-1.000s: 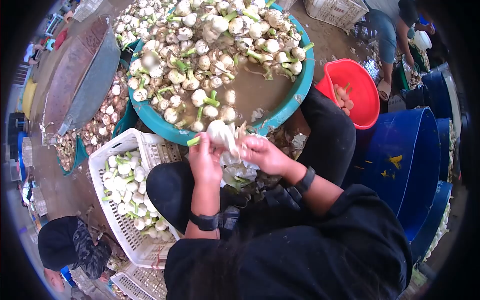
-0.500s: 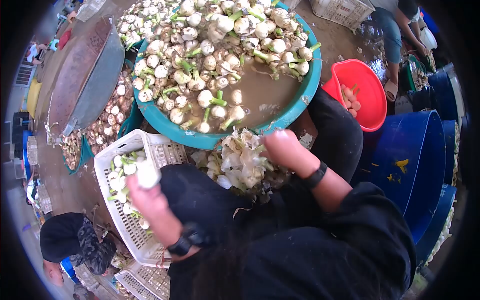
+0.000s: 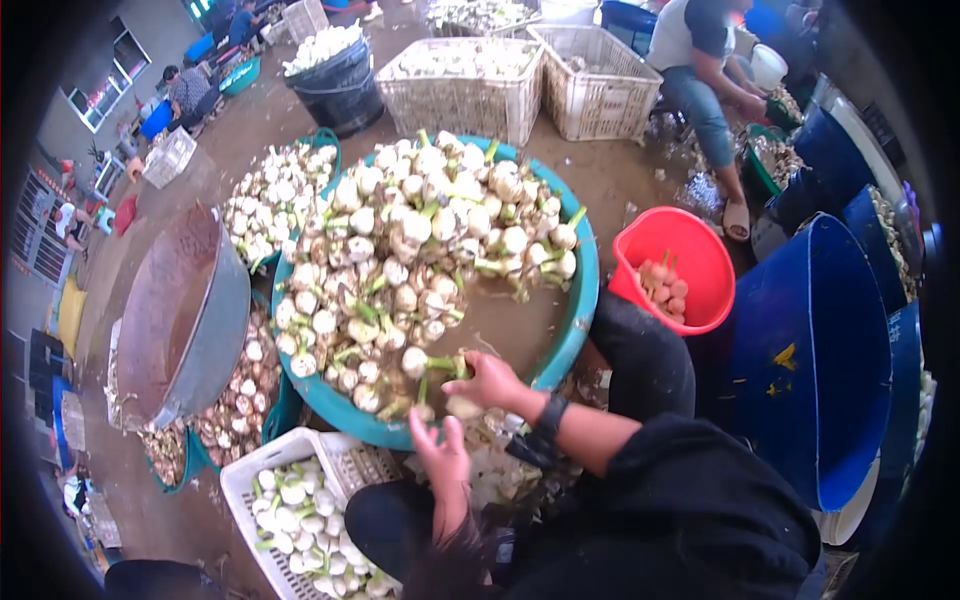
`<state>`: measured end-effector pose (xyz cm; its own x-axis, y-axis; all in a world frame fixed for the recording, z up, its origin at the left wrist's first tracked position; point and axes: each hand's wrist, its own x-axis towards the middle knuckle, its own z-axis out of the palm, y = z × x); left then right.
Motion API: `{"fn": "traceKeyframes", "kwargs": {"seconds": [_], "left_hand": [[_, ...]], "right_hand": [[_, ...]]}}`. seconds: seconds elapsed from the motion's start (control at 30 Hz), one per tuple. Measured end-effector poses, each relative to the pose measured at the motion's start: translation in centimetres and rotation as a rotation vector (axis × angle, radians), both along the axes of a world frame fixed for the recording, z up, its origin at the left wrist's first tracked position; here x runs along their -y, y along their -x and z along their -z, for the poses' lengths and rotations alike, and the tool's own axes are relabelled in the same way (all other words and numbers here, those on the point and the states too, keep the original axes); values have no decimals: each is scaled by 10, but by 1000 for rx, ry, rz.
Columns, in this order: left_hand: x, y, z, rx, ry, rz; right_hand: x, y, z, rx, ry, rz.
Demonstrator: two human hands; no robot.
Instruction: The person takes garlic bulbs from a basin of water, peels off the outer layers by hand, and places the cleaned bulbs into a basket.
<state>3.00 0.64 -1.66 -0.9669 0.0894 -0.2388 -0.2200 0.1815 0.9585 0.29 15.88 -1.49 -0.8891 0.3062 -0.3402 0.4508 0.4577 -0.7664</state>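
A teal tub holds muddy water and many garlic bulbs with short green stems. At its near edge, my right hand has its fingers curled around a garlic bulb, partly covered by the fingers. My left hand is at the tub's rim with fingers apart, close below another garlic bulb with an upright stem; whether they touch cannot be told. To the left of my knee, a white crate contains clean white bulbs. Papery peelings lie below my hands.
On the right stand a red basin with round pinkish pieces and a large blue barrel. A tilted metal tub is at left. White crates and a black bucket stand behind. A co-worker sits at upper right.
My view has tilted up. My left hand has left the white crate, where it held a white bulb, for the tub's edge. My right hand has moved from the peelings to the bulbs.
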Motion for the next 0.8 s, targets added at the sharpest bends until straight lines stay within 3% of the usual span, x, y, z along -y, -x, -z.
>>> {"fn": "traceKeyframes", "kwargs": {"seconds": [0.07, 0.1, 0.13, 0.2, 0.23, 0.3, 0.33, 0.4, 0.47, 0.57, 0.63, 0.73, 0.77, 0.8], "left_hand": [[-18, -1, 9, -74, -165, 34], [-22, 2, 3, 7, -235, -66], [-23, 8, -5, 88, -303, -165], [-12, 12, -14, 12, -220, -158], [-4, 14, -21, 55, -279, -134], [14, 19, -12, 120, -252, -21], [17, 17, -13, 129, -218, 38], [17, 14, -10, 125, -183, 86], [16, 12, -11, 116, -151, 138], [12, 11, -18, 300, -175, 111], [11, 11, -14, 218, -217, 161], [16, 12, -23, 69, -257, 288], [23, 17, -28, 217, -367, 289], [29, 21, -31, 366, -478, 290]], "right_hand": [[17, -16, -8, -293, 296, 253], [22, -22, -16, -361, 287, 249], [22, -28, -22, -615, 95, 116], [11, -43, -35, -404, -351, -406], [9, -49, -34, -407, -348, -405], [10, -61, -29, -346, -115, -655], [13, -66, -28, -347, -110, -658], [17, -73, -27, -403, -370, -760], [21, -77, -16, -535, -397, -687], [17, -73, -17, -510, -581, -786], [15, -70, -23, 225, 661, -37], [19, -77, -17, 79, 870, 57], [19, -78, -16, -109, 620, -120], [20, -79, -16, -101, 623, -130]]}}
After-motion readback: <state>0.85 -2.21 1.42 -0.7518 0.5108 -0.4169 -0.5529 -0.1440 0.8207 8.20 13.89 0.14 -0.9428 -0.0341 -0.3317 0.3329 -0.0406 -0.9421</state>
